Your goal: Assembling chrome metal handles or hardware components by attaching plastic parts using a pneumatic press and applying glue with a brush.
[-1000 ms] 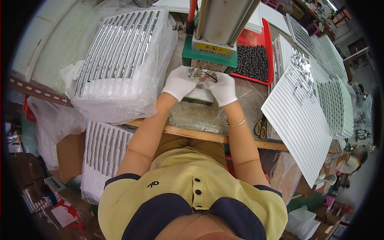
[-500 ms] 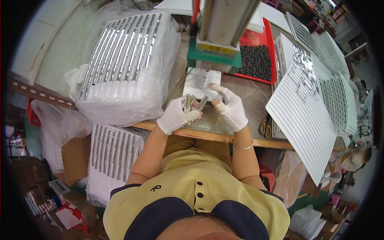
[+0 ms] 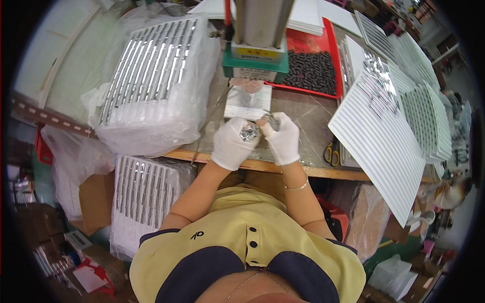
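Note:
My left hand [image 3: 231, 145], in a white glove with bare fingertips, is closed round several shiny metal tubes [image 3: 249, 132], their ends turned up. Close beside it, my gloved right hand [image 3: 284, 140] pinches a small greyish metal piece [image 3: 268, 117], whose exact form is blurred. Just beyond both hands lies a white block [image 3: 233, 107] under the green head of a press [image 3: 255, 64].
A red tray [image 3: 335, 60] of small black parts stands behind the press. Yellow-handled scissors [image 3: 331, 153] lie right of my hands. A ridged white sheet [image 3: 376, 146] bears loose metal tubes [image 3: 381, 93]. Plastic-wrapped trays of tubes [image 3: 151, 118] stand at left.
My right hand has come down and left, from spread fingers over the white block to a pinch beside my left hand. The left hand has turned its tubes end-up. The view has shifted slightly.

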`<action>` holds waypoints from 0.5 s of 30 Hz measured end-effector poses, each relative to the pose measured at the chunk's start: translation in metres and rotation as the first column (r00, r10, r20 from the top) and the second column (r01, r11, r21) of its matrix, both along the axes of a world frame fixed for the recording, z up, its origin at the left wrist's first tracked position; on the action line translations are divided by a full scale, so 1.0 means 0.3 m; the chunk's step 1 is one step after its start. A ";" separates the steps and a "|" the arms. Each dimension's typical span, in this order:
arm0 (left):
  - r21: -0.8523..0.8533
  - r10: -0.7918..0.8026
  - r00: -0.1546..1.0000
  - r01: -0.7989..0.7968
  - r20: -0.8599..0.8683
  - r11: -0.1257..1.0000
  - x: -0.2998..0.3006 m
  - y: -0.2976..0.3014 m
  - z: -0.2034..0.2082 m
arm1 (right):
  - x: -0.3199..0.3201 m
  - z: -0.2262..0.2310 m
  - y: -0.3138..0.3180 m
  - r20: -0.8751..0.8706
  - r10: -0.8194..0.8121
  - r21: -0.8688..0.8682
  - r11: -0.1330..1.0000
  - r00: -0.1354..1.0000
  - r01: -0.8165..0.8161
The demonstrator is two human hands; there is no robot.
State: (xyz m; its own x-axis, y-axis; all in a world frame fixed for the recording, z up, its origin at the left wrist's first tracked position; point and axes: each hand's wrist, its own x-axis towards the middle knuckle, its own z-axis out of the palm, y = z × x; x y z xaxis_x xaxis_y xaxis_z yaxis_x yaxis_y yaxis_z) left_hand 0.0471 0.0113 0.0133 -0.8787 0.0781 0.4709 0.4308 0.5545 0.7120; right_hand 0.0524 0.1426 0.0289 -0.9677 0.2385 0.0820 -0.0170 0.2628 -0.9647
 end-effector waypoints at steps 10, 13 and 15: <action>0.699 -0.634 0.407 -0.015 0.657 0.715 0.021 0.002 -0.022 | -0.051 0.070 -0.041 0.364 -0.104 -0.887 0.266 0.926 0.379; 0.606 -0.555 0.521 0.089 0.648 0.791 0.043 0.003 -0.021 | -0.034 -0.005 -0.007 0.225 0.091 -0.892 0.420 0.970 0.168; 0.557 -0.556 0.568 0.194 0.607 0.807 0.037 -0.027 -0.016 | -0.034 -0.016 0.006 0.114 0.211 -0.968 0.244 0.971 0.061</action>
